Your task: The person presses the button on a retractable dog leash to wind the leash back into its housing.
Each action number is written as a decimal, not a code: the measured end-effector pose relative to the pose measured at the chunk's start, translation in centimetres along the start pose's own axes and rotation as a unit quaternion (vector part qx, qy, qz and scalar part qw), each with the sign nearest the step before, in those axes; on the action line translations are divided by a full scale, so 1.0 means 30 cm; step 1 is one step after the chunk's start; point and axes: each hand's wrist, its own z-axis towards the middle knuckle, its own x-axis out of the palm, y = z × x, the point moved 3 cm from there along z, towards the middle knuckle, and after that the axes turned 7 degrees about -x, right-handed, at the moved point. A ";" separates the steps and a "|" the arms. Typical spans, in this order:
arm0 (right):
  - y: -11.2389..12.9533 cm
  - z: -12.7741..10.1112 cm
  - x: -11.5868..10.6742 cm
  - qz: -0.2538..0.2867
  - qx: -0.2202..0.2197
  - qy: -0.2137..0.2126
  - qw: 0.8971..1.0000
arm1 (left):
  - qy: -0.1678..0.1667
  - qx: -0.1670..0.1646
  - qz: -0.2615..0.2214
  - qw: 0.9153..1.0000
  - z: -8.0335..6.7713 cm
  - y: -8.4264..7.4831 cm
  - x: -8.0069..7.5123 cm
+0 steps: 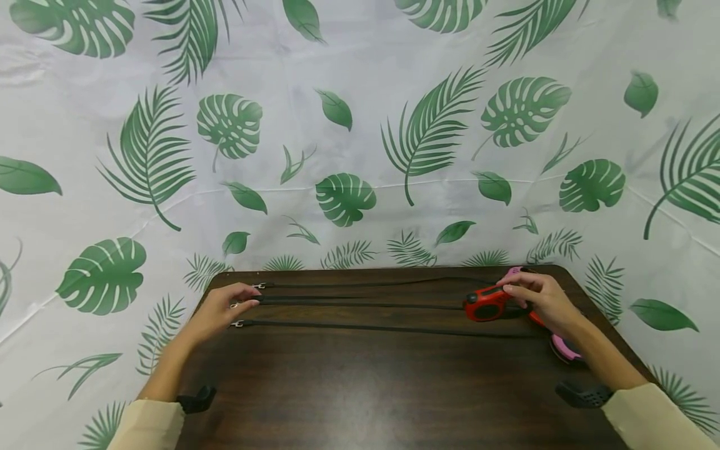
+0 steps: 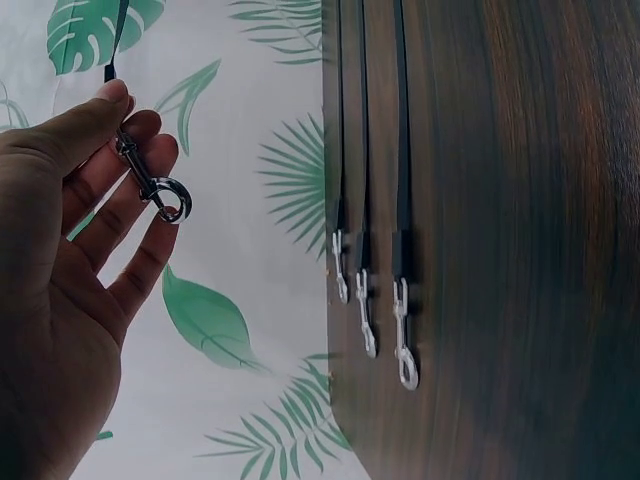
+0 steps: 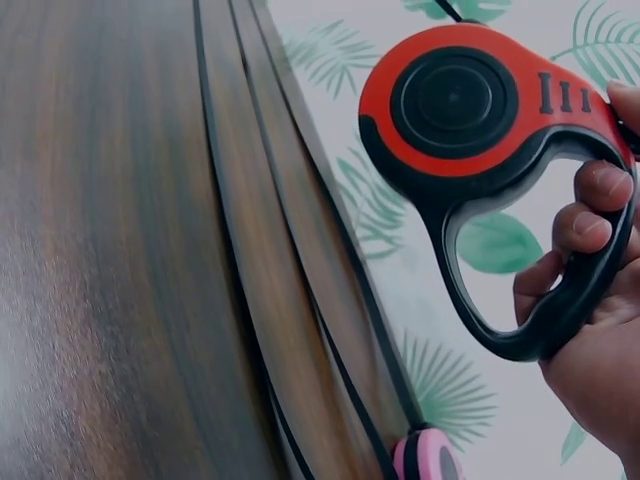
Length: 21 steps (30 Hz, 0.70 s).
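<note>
My right hand (image 1: 547,305) grips the black looped handle of a red and black retractable dog leash (image 3: 455,95), held up over the table's right side. In the right wrist view, the fingers curl through the handle loop. At the left, my left hand (image 1: 220,312) pinches the end of a black strap between thumb and fingers. The strap's dark metal snap hook (image 2: 155,180) hangs across the fingers in the left wrist view. Beneath, three more black straps lie stretched lengthwise on the table, each ending in a silver snap hook (image 2: 404,340) at the left.
Dark wood table (image 1: 360,381) stands against a white leaf-print backdrop (image 1: 371,137). Other leash cases lie at its right end: a pink one (image 1: 564,348) at the front, a red one (image 1: 536,318) partly behind my right hand, and another pink one (image 1: 514,271) at the back.
</note>
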 end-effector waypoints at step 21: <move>-0.002 0.029 0.085 0.044 -0.016 0.004 0.999 | 0.017 0.005 -0.014 1.000 0.038 -0.053 0.074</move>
